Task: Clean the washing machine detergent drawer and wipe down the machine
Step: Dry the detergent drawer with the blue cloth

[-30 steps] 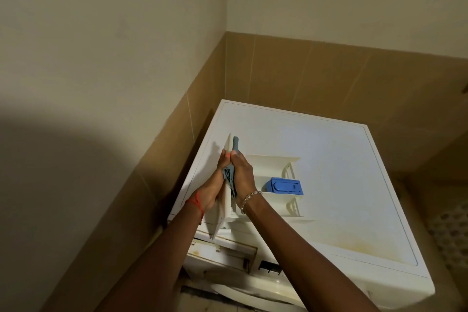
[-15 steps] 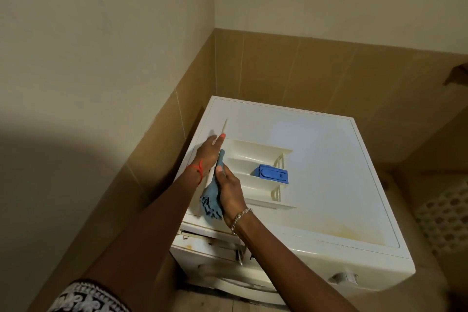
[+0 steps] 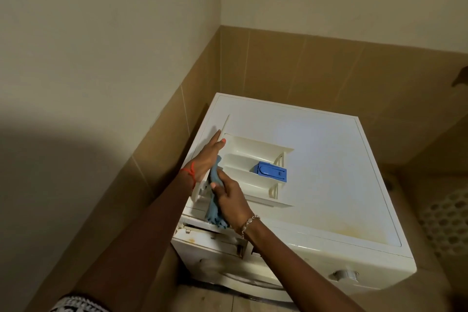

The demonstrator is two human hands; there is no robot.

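Note:
The white detergent drawer (image 3: 255, 159) lies on its side on top of the white washing machine (image 3: 329, 185), its compartments facing me, with a blue insert (image 3: 272, 172) inside. My left hand (image 3: 206, 159) lies flat with straight fingers against the drawer's front panel (image 3: 225, 124), holding it steady. My right hand (image 3: 230, 200) grips a blue cloth (image 3: 214, 205) against the near end of that panel; the cloth's tail hangs down over the machine's front edge.
The empty drawer slot (image 3: 215, 237) gapes in the machine's front at upper left, and a dial (image 3: 345, 275) sits at the right. Tiled walls close in behind and on the left. A perforated white basket (image 3: 445, 220) stands at the right.
The drawer has been laid down flatter on the machine top. My right hand slid the cloth from the panel's far end down to its near end, and my left hand opened flat against the panel.

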